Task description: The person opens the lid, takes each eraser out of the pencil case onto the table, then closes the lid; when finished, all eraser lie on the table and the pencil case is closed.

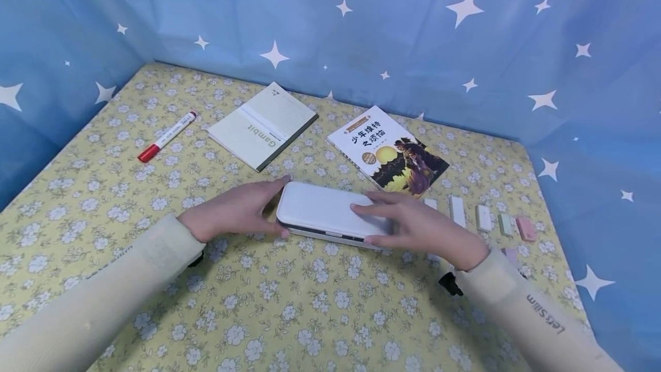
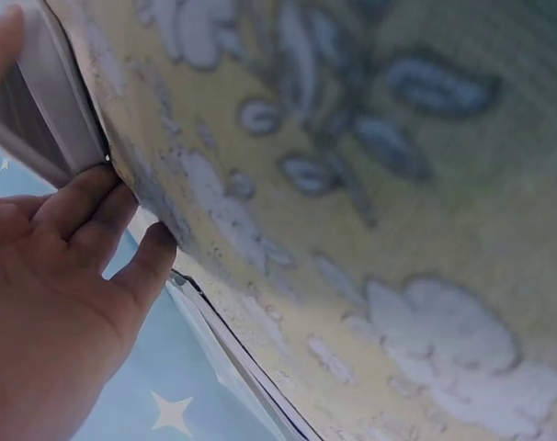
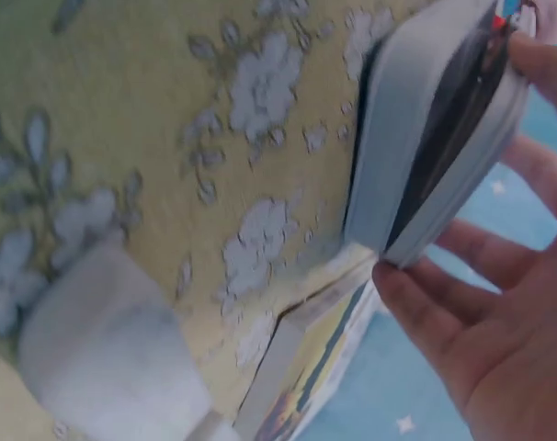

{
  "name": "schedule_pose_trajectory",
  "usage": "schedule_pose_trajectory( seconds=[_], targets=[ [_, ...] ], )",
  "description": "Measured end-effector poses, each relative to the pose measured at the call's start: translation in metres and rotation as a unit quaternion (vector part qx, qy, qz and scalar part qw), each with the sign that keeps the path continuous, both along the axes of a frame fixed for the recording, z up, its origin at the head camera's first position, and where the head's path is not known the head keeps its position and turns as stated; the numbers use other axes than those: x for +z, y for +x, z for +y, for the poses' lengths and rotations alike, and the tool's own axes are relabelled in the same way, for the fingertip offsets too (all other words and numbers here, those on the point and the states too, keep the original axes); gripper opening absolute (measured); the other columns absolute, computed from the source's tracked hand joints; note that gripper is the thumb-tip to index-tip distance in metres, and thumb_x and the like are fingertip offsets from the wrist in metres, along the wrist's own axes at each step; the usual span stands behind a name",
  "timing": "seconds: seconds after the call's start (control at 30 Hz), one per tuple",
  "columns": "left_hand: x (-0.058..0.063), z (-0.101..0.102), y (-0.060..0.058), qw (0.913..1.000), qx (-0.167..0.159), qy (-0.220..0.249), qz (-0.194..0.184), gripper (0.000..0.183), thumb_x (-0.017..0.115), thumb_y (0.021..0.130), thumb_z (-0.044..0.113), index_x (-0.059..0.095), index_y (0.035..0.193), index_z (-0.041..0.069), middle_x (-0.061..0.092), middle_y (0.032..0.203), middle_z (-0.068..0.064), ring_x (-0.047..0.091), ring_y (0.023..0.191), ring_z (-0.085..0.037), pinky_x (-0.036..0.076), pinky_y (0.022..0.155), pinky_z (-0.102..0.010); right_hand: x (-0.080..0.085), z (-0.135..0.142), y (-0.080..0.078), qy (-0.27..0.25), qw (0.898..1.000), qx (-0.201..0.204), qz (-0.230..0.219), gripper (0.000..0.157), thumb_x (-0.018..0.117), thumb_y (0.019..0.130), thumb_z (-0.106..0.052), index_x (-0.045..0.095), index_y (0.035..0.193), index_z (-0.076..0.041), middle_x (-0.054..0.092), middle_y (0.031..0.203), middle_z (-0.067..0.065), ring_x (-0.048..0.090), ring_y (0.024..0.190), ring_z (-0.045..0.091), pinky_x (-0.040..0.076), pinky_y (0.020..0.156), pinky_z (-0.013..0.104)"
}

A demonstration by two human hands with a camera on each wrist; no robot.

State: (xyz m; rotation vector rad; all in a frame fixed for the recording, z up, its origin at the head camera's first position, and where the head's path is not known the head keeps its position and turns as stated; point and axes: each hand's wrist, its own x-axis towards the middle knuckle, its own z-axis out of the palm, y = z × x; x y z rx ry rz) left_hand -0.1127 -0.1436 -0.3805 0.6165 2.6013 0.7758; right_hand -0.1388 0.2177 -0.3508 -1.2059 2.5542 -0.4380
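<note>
A white pencil case [image 1: 320, 205] lies lengthwise across the middle of the flowered tablecloth. Its lid is slightly raised, with a dark gap along the near side that also shows in the right wrist view. My left hand [image 1: 234, 208] holds the left end, thumb and fingers spread around the corners; in the left wrist view, its fingertips touch the case's [image 2: 53, 83] lower edge. At the other end, my right hand [image 1: 423, 225] grips the lid and side between thumb and fingers. What lies inside the case is mostly hidden.
A red-and-white marker [image 1: 167, 138], a notebook [image 1: 263, 125] and an illustrated book [image 1: 387, 148] lie behind the case. To the right sit a long white block [image 1: 457, 211], a shorter white one [image 1: 483, 218], a green one [image 1: 505, 224] and a pink one [image 1: 526, 228].
</note>
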Motion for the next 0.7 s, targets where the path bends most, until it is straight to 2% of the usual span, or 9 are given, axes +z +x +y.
schedule_pose_trajectory(
  seconds=[0.17,0.33,0.57,0.7],
  targets=[
    [0.002,0.0,0.001,1.0,-0.004,-0.003,0.008,0.115,0.078,0.087,0.061,0.02,0.168,0.004,0.046,0.162,-0.022,0.052,0.146,-0.038,0.047,0.118,-0.054,-0.002,-0.004,0.008,0.019,0.998,0.004,0.058,0.068,0.08,0.09,-0.049,0.058,0.151,-0.028,0.047,0.162,0.019,0.049,0.146,0.045,0.043,0.116,0.067],
    [0.0,0.0,0.002,0.9997,-0.006,-0.004,0.022,0.103,0.076,0.092,0.057,0.025,0.167,0.008,0.052,0.159,-0.019,0.057,0.141,-0.035,0.05,0.115,-0.052,-0.004,-0.006,0.013,0.028,0.997,-0.003,0.074,0.069,0.079,0.089,-0.052,0.058,0.151,-0.028,0.047,0.162,0.02,0.049,0.146,0.045,0.045,0.114,0.067],
    [-0.001,0.001,0.002,0.9992,-0.007,-0.009,0.04,0.103,0.079,0.089,0.055,0.03,0.166,0.006,0.054,0.157,-0.018,0.058,0.14,-0.034,0.051,0.114,-0.051,-0.006,-0.008,0.016,0.037,0.995,-0.001,0.095,0.07,0.078,0.089,-0.053,0.058,0.152,-0.028,0.047,0.162,0.021,0.051,0.144,0.047,0.051,0.108,0.065],
    [-0.001,0.001,0.003,0.9994,-0.005,-0.01,0.034,0.104,0.078,0.089,0.057,0.029,0.166,0.007,0.051,0.16,-0.018,0.056,0.142,-0.035,0.05,0.115,-0.052,-0.008,-0.008,0.017,0.033,0.995,-0.003,0.094,0.071,0.078,0.089,-0.053,0.057,0.152,-0.028,0.046,0.162,0.021,0.051,0.143,0.048,0.051,0.108,0.065]
  ],
)
